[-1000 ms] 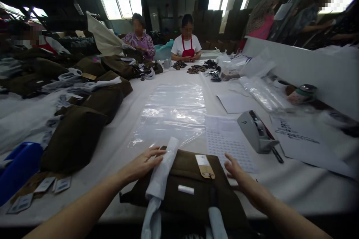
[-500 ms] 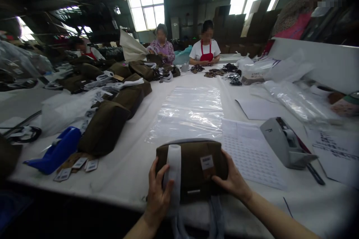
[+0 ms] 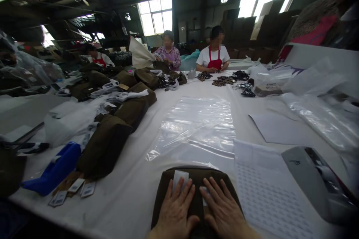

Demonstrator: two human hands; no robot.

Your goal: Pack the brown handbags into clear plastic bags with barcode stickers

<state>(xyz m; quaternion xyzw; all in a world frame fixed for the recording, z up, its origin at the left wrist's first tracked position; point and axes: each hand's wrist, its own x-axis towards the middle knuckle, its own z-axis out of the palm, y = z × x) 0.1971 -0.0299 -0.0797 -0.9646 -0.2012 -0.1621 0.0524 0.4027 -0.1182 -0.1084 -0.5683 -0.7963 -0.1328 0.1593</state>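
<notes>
A dark olive fabric bag [image 3: 196, 173] lies on the white table right before me. My left hand [image 3: 176, 209] rests flat on its left part, fingers stretched out over a white strip [image 3: 181, 177] wrapped around the bag. On the right part lies my right hand [image 3: 224, 207], palm down with the fingers spread, mostly covering a small white label [image 3: 205, 198]. The bag's lower end is hidden by my hands and the frame edge. Just beyond the bag, clear plastic bags [image 3: 196, 123] lie flat on the table.
At left stand a blue tape dispenser [image 3: 57, 170], tags [image 3: 88, 189] and a row of olive bags [image 3: 105, 147]. To the right are a printed sheet [image 3: 266, 183] and a grey tape dispenser [image 3: 314, 183]. Two co-workers [image 3: 214, 58] [image 3: 168, 52] sit at the far side.
Both hands have gone from gripping the bag's sides to lying flat on top of it. The bag now lies lower in view, and its hanging straps no longer show.
</notes>
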